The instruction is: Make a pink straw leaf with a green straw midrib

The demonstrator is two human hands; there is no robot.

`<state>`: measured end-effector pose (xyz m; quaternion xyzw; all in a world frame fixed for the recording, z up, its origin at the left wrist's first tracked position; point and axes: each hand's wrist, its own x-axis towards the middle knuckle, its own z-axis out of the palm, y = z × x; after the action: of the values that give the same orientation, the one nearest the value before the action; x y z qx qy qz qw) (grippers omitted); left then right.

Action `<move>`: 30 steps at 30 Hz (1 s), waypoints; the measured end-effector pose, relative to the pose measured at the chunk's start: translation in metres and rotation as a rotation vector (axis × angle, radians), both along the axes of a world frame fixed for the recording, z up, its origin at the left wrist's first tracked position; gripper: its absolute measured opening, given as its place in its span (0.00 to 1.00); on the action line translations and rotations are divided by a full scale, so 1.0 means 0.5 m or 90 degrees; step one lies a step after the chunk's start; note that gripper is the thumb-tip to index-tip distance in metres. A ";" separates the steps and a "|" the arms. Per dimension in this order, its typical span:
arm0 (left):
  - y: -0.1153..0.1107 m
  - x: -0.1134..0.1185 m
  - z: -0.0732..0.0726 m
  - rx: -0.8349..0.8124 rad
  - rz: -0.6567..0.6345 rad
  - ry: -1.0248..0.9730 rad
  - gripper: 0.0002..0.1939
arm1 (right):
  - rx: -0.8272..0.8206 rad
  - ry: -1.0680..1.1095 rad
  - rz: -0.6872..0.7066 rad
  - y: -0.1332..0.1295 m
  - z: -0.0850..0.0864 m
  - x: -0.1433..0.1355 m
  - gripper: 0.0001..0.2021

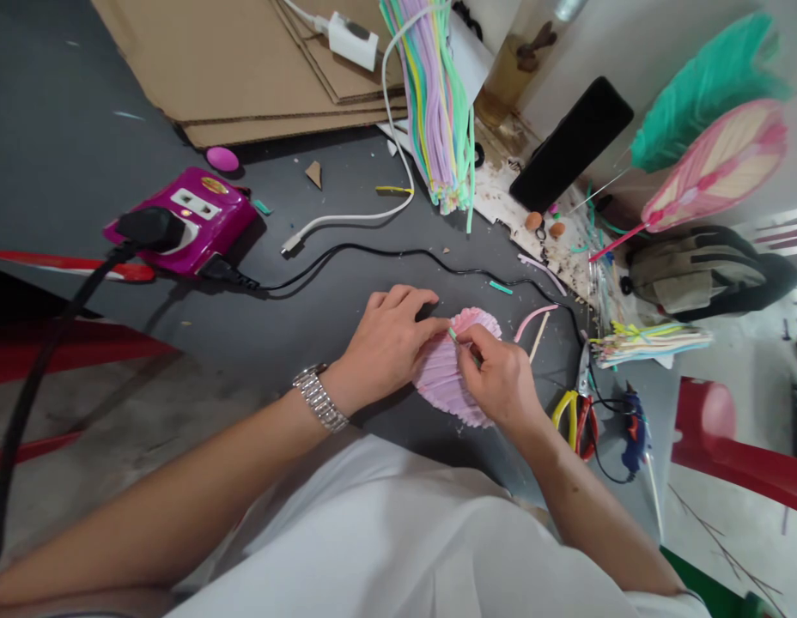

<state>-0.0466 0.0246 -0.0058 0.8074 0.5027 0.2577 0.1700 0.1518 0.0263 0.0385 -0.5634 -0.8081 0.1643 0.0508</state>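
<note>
A fuzzy pink and lavender ribbed oval piece (pixel 445 386), seemingly of pipe cleaners, lies on the grey table in front of me. My left hand (pixel 395 343), with a metal watch at the wrist, rests at its left edge. Its fingers are spread, and one fingertip touches the upper part of the oval. My right hand (pixel 498 373) is over the right side, thumb and finger pinched at a short green strip (pixel 452 334). The right fingertips partly hide that strip. Just right of the oval are a curved pink strip (pixel 533 319) and a pale stick (pixel 538 336).
Pliers with yellow and red handles (pixel 575 416) and a blue glue gun (pixel 636 429) lie at right. A black cord (pixel 404 251) crosses from the magenta power socket (pixel 198 219). Behind are bundled pipe cleaners (pixel 434 112), a phone (pixel 571 142), cardboard (pixel 244 60) and a pink leaf shape (pixel 714 167).
</note>
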 end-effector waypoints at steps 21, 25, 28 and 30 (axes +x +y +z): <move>-0.001 0.003 -0.007 0.030 0.008 0.029 0.16 | 0.097 0.020 0.070 -0.101 0.012 0.062 0.12; -0.001 0.004 -0.006 0.030 0.012 0.027 0.17 | 0.095 0.014 0.075 -0.107 0.007 0.072 0.12; 0.000 0.004 -0.005 0.030 0.010 0.028 0.16 | 0.094 0.015 0.079 -0.114 0.003 0.081 0.12; 0.000 0.004 -0.004 0.035 0.008 0.032 0.16 | 0.098 0.012 0.080 -0.119 0.000 0.086 0.12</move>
<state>-0.0448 0.0246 -0.0080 0.8148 0.5047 0.2523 0.1333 0.1948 -0.0332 0.0386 -0.5047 -0.8515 0.1096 0.0910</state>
